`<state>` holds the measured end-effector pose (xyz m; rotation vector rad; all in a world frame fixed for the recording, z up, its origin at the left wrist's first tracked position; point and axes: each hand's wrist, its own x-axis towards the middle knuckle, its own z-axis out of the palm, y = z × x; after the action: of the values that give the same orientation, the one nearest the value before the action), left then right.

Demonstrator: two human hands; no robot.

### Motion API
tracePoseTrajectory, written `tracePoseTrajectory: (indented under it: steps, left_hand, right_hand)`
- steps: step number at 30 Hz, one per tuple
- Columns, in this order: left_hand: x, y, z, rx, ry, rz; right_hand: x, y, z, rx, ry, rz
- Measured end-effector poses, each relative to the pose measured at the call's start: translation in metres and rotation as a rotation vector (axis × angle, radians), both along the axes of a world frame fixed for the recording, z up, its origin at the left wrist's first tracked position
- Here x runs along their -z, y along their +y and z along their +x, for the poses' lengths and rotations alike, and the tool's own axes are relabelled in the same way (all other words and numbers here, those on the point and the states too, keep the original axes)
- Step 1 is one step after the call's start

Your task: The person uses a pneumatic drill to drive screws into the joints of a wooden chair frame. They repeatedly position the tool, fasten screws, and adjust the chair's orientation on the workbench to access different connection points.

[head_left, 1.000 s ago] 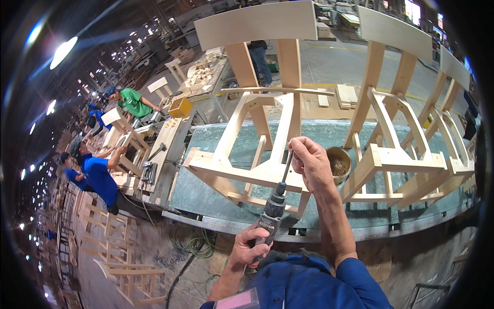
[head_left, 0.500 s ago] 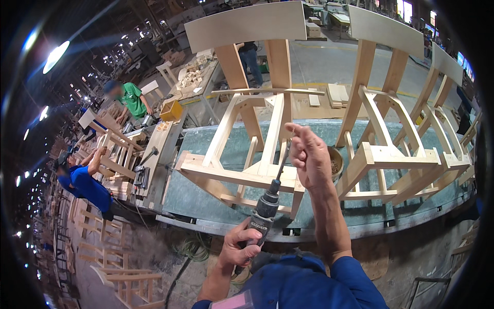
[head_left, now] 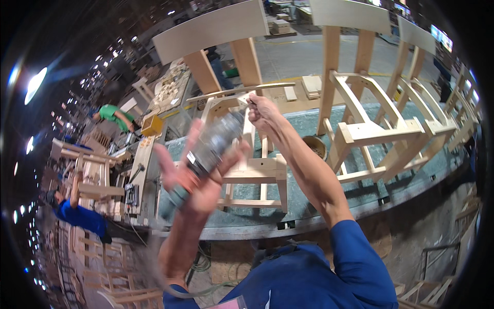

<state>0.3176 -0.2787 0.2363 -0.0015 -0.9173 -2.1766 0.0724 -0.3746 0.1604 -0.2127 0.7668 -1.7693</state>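
My left hand [head_left: 208, 193] holds a hose-fed power screwdriver [head_left: 216, 147], its body lying across the palm. Some fingers are spread off the grip, and motion smears both tool and hand. The tool's front end points toward the seat frame of the nearest unfinished wooden chair [head_left: 257, 166]. My right hand [head_left: 263, 112] is at the back of that frame, thumb and fingertips pinched together. Whatever is between them is too small to name. The screwdriver's tip is not clear beside the right hand. Below the right forearm stands a round tub [head_left: 314, 148] with brownish contents.
More unfinished chairs [head_left: 381, 131] stand to the right on the green-topped bench [head_left: 303, 206]. At left, a workbench carries a yellow box [head_left: 152, 125] and tools. A person in blue [head_left: 85, 213] and one in green [head_left: 116, 116] work there. A hose [head_left: 211, 291] runs near my left arm.
My left hand has raised the screwdriver forward and left, loosening some fingers. The right hand has moved forward and left to the back of the seat frame. The view has shifted right.
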Motion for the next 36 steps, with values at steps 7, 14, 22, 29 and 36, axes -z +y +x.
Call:
tracePoseTrajectory:
  steps: [7,14,22,29,36]
  left_hand:
    - [-0.024,-0.072,-0.027,-0.460,-0.012,-0.560]
    - [-0.042,-0.074,-0.029,-0.970,-0.039,-0.849]
    - [-0.111,-0.158,-0.056,-0.409,-0.086,-0.262]
    - [-0.061,-0.230,-0.088,-0.042,-0.284,0.012]
    - [-0.017,-0.271,-0.105,0.078,-0.378,0.006]
  right_hand:
    - [-0.023,0.020,0.004,0.068,-0.364,-0.253]
    - [-0.026,0.070,0.052,0.135,-0.284,-0.277]
    - [-0.002,0.094,0.096,0.112,-0.170,-0.274]
    - [0.012,0.101,0.137,0.241,0.207,0.040]
    - [0.048,0.117,0.163,-0.054,0.568,0.242]
